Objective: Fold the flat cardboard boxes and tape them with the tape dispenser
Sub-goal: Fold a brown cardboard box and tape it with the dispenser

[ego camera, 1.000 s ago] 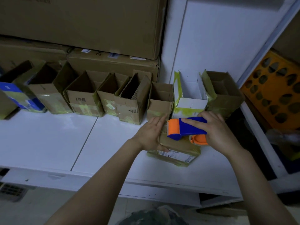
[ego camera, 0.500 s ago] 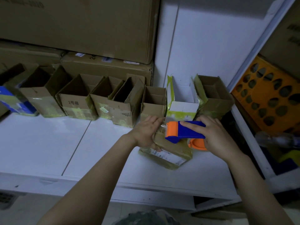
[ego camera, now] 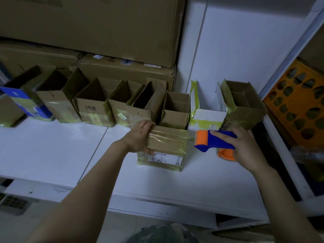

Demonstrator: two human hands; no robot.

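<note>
Small brown cardboard box (ego camera: 166,146) sits near the white table's (ego camera: 52,151) back edge, left hand's (ego camera: 140,137) grip holding its left end. Blue-and-orange plastic tape dispenser (ego camera: 215,140), in the right hand's (ego camera: 245,148) grip, has cleared the right side; top seam seems taped.

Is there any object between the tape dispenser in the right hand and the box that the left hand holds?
Nothing visible does. The tape dispenser, gripped by the right hand, is just off the cardboard box's right edge. The left hand holds the box's left side, away from that gap.
</note>
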